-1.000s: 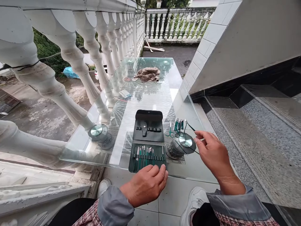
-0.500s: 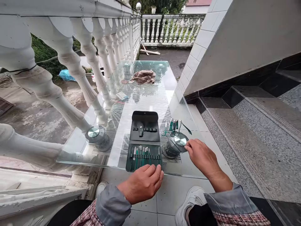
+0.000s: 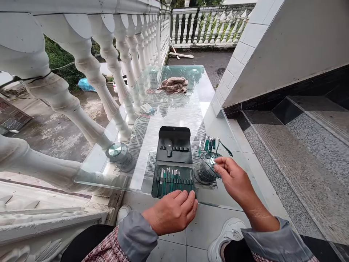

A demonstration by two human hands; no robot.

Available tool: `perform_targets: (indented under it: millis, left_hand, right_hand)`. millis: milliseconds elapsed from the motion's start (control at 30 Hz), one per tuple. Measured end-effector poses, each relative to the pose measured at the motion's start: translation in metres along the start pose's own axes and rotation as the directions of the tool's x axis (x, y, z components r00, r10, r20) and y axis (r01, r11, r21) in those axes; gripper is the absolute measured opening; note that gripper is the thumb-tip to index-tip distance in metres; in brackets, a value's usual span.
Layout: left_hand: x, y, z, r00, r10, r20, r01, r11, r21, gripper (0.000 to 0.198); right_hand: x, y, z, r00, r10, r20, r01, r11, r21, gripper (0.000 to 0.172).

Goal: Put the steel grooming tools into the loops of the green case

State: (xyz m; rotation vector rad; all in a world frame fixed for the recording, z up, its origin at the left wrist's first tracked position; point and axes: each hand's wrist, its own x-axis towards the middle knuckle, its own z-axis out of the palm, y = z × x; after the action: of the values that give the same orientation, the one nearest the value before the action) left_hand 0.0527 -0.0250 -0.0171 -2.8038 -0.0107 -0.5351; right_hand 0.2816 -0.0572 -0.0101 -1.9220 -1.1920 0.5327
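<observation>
An open black and green tool case (image 3: pixel 174 160) lies on a glass table (image 3: pixel 174 109). Its lower flap holds a row of several small metal tools with green handles. My left hand (image 3: pixel 171 211) rests at the case's near edge, fingers curled onto the flap. My right hand (image 3: pixel 236 180) hovers to the right of the case, its fingertips pinched on a thin metal tool (image 3: pixel 215 165) above a round metal table fitting. Several loose green-handled tools (image 3: pixel 209 147), among them small scissors and clippers, lie on the glass just beyond it.
A white balustrade (image 3: pixel 103 65) runs along the table's left side. At the far end of the glass lies a crumpled brown cloth (image 3: pixel 173 84), with a small card (image 3: pixel 147 108) nearer. A tiled wall and dark stone steps (image 3: pixel 294 120) rise at right. My white shoes show below.
My right hand has come down and inward toward the case with the thin tool. The left hand has stayed on the flap. The view has shifted slightly.
</observation>
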Motion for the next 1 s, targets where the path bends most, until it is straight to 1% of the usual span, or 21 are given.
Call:
perform_targets:
  millis: [67,133,200,267,367,500,600,833,933,1000]
  left_hand:
    - [0.000,0.000,0.000,1.000,-0.001,-0.004,0.001,1.000,-0.003,0.025]
    - [0.000,0.000,0.001,1.000,0.004,0.001,-0.004,1.000,-0.003,0.025]
    - [0.000,0.000,0.002,1.000,0.007,0.000,-0.007,1.000,-0.003,0.025]
    - [0.000,0.001,0.003,1.000,0.009,-0.003,-0.009,1.000,0.001,0.025]
    - [0.000,0.002,0.003,1.000,0.004,-0.001,-0.004,1.000,0.007,0.025]
    - [-0.001,0.002,0.004,1.000,0.002,0.010,-0.002,1.000,0.005,0.025]
    - [-0.001,0.002,0.004,1.000,0.003,0.020,-0.003,1.000,0.009,0.026]
    - [-0.001,0.003,0.002,1.000,-0.009,0.025,0.009,1.000,-0.003,0.025]
    - [-0.001,0.003,0.002,1.000,-0.007,0.030,0.007,1.000,0.000,0.025]
    - [-0.001,0.003,0.004,1.000,-0.012,0.012,0.012,1.000,-0.004,0.026]
  right_hand:
    - [-0.002,-0.007,0.007,0.998,0.036,0.059,-0.047,0.982,0.184,0.031]
    - [-0.003,-0.014,0.015,0.991,0.061,0.121,-0.098,0.940,0.326,0.040]
    - [-0.003,-0.018,0.023,0.983,0.071,0.170,-0.137,0.898,0.417,0.047]
    - [-0.003,-0.020,0.031,0.977,0.064,0.203,-0.150,0.882,0.446,0.049]
    - [0.000,-0.022,0.041,0.975,0.056,0.213,-0.144,0.894,0.425,0.044]
    - [0.003,-0.026,0.051,0.985,0.066,0.162,-0.126,0.911,0.393,0.040]
    - [0.005,-0.027,0.056,0.985,0.060,0.159,-0.113,0.930,0.349,0.039]
    - [0.009,-0.027,0.057,0.983,-0.005,0.182,-0.023,0.988,0.153,0.035]
    - [0.011,-0.030,0.055,0.984,-0.054,0.167,0.048,0.998,0.042,0.033]
    - [0.011,-0.032,0.055,0.982,-0.105,0.154,0.112,0.993,-0.040,0.032]
